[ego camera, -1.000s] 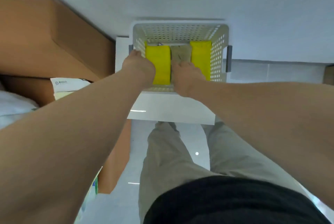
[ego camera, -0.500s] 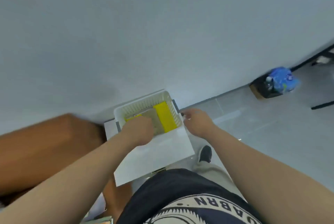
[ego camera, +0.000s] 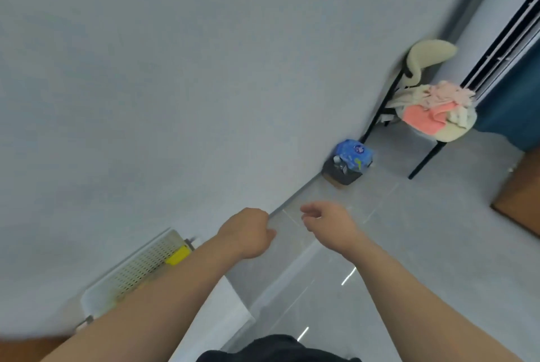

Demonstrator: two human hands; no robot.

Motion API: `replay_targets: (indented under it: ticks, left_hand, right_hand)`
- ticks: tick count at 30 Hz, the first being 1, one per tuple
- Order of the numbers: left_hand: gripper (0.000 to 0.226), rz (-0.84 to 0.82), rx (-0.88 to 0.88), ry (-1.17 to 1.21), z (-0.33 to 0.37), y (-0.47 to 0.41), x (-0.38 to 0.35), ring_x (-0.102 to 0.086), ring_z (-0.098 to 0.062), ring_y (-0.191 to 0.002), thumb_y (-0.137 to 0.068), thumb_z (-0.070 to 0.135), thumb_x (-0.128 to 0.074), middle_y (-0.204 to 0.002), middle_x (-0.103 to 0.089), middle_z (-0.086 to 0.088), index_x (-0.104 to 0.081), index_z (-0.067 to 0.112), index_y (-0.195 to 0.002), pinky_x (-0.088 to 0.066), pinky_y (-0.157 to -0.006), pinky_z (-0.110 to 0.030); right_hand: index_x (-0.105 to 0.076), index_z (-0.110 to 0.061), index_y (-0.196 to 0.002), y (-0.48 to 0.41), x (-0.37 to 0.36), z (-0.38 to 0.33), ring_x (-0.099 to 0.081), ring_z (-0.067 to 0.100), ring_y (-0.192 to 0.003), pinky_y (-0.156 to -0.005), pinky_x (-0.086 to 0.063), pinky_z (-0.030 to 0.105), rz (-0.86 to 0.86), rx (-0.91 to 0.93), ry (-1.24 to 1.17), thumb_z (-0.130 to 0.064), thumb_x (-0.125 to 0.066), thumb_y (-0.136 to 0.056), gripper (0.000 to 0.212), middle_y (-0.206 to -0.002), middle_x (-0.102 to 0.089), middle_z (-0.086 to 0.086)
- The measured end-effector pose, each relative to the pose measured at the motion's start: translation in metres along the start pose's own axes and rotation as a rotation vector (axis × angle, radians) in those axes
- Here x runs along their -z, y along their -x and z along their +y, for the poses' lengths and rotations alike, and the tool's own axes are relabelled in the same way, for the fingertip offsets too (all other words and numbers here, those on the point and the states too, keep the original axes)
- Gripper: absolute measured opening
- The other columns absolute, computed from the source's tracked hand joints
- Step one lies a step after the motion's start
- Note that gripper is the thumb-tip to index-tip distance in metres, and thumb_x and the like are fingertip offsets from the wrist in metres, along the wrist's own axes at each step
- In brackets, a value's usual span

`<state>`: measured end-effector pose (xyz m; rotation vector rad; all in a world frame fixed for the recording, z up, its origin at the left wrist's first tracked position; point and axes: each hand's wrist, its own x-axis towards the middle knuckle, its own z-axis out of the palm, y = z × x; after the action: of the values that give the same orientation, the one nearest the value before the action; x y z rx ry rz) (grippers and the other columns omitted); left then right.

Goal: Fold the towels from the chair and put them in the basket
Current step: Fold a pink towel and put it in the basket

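Both bare forearms reach forward, side by side and apart. The left hand (ego camera: pixel 248 233) shows its back, fingers curled under in a fist, holding nothing. The right hand (ego camera: pixel 330 222) is empty too, palm down, its fingers loosely bent and pointing left.

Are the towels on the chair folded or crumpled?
Crumpled. The pink, coral and cream towels lie in a loose heap on the chair seat; no neat folds show.
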<state>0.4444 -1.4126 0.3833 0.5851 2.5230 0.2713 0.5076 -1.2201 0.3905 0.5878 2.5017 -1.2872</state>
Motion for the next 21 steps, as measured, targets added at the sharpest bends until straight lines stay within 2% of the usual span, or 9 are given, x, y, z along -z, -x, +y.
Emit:
replay_targets:
  ticks: [2, 4, 8, 11, 13, 15, 17, 19, 21]
  left_hand:
    - [0.039, 0.024, -0.042, 0.028, 0.053, -0.012, -0.001, -0.06, -0.03, -0.102, -0.101, 0.042, -0.049, -0.104, -0.063, -0.01, -0.058, 0.005, -0.099, -0.036, -0.068, -0.031]
    - [0.035, 0.048, -0.089, 0.066, 0.106, -0.026, -0.001, -0.062, -0.031, -0.1, -0.101, 0.042, -0.051, -0.103, -0.065, -0.011, -0.059, 0.01, -0.09, -0.042, -0.072, -0.032]
    - [0.034, 0.116, -0.142, 0.114, 0.204, -0.058, 0.005, -0.062, -0.029, -0.09, -0.099, 0.039, -0.053, -0.077, -0.057, -0.001, -0.051, 0.016, -0.075, -0.045, -0.072, -0.033]
    - [0.033, 0.164, -0.154, 0.161, 0.264, -0.083, 0.011, -0.062, -0.029, -0.086, -0.098, 0.036, -0.055, -0.069, -0.051, 0.002, -0.051, 0.014, -0.075, -0.047, -0.072, -0.034]
    - [0.029, 0.181, -0.163, 0.175, 0.298, -0.104, 0.012, -0.063, -0.027, -0.089, -0.098, 0.036, -0.056, -0.076, -0.06, -0.002, -0.057, 0.013, -0.08, -0.048, -0.073, -0.032]
    - [0.022, 0.178, -0.18, 0.198, 0.328, -0.13, 0.014, -0.064, -0.024, -0.092, -0.098, 0.036, -0.057, -0.086, -0.067, -0.001, -0.063, 0.018, -0.086, -0.041, -0.071, -0.027]
    - [0.019, 0.177, -0.193, 0.231, 0.357, -0.161, 0.016, -0.066, -0.016, -0.098, -0.098, 0.037, -0.058, -0.096, -0.071, 0.006, -0.072, 0.024, -0.103, -0.039, -0.076, -0.022]
    - [0.026, 0.179, -0.202, 0.278, 0.388, -0.196, 0.02, -0.066, -0.012, -0.104, -0.098, 0.035, -0.061, -0.109, -0.074, 0.006, -0.073, 0.025, -0.119, -0.043, -0.083, -0.02]
    - [0.019, 0.165, -0.206, 0.318, 0.421, -0.238, 0.023, -0.068, -0.015, -0.102, -0.098, 0.032, -0.062, -0.106, -0.076, 0.001, -0.075, 0.026, -0.11, -0.048, -0.087, -0.023]
  right_hand:
    - [-0.069, -0.021, -0.125, 0.001, 0.046, 0.026, -0.067, 0.015, -0.1, -0.084, -0.051, 0.025, 0.035, -0.01, -0.005, -0.02, -0.059, -0.097, 0.031, -0.1, -0.069, -0.008]
    - [-0.071, -0.022, -0.123, 0.003, 0.093, 0.052, -0.068, 0.015, -0.098, -0.084, -0.05, 0.025, 0.074, -0.015, -0.017, -0.022, -0.061, -0.096, 0.029, -0.092, -0.067, -0.01]
    - [-0.071, -0.025, -0.115, 0.009, 0.185, 0.096, -0.064, 0.005, -0.082, -0.064, -0.044, 0.014, 0.113, -0.011, -0.03, -0.022, -0.061, -0.098, 0.02, -0.085, -0.065, -0.014]
    - [-0.072, -0.026, -0.116, 0.003, 0.246, 0.125, -0.064, 0.004, -0.081, -0.063, -0.043, 0.016, 0.151, -0.007, -0.026, -0.024, -0.062, -0.097, 0.021, -0.081, -0.065, -0.017]
    - [-0.073, -0.028, -0.112, -0.003, 0.282, 0.142, -0.064, 0.003, -0.081, -0.063, -0.042, 0.017, 0.174, 0.0, -0.039, -0.024, -0.062, -0.097, 0.019, -0.081, -0.065, -0.018]
    - [-0.072, -0.032, -0.106, -0.016, 0.317, 0.159, -0.065, 0.003, -0.083, -0.066, -0.044, 0.019, 0.203, 0.02, -0.051, -0.024, -0.061, -0.097, 0.016, -0.084, -0.065, -0.019]
    - [-0.071, -0.034, -0.104, -0.033, 0.35, 0.178, -0.066, 0.002, -0.084, -0.068, -0.045, 0.018, 0.229, 0.031, -0.053, -0.025, -0.06, -0.098, 0.016, -0.088, -0.066, -0.021]
    - [-0.071, -0.034, -0.107, -0.056, 0.385, 0.201, -0.066, 0.002, -0.084, -0.064, -0.044, 0.014, 0.248, 0.016, -0.053, -0.026, -0.059, -0.099, 0.017, -0.09, -0.067, -0.019]
    - [-0.071, -0.035, -0.11, -0.082, 0.422, 0.224, -0.065, 0.002, -0.084, -0.06, -0.042, 0.012, 0.265, 0.0, -0.043, -0.027, -0.058, -0.1, 0.018, -0.092, -0.068, -0.017]
